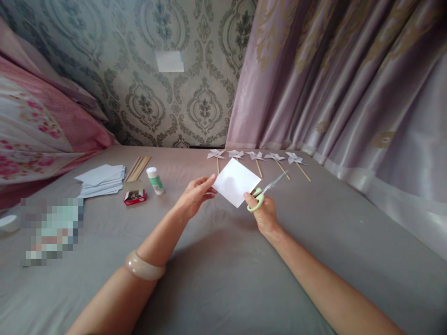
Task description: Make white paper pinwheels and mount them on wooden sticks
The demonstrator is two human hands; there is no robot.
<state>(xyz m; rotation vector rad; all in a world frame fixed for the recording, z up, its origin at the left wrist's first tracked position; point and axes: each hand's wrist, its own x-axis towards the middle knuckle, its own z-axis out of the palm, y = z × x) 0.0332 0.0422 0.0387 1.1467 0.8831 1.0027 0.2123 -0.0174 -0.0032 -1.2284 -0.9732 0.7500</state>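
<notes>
Head | white paper (237,182): left corner in left grip (196,194) | scissors (261,198): right grip (267,216)

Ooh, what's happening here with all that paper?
A person is holding up a white paper square with both hands. The left hand pinches its left corner. The right hand touches its lower right edge and also holds green-handled scissors, with the blades pointing away from the paper. I can see no cuts in it. Five pinwheels on sticks lie in a row behind. Off to the left are stacked paper, loose sticks and a red box.
</notes>
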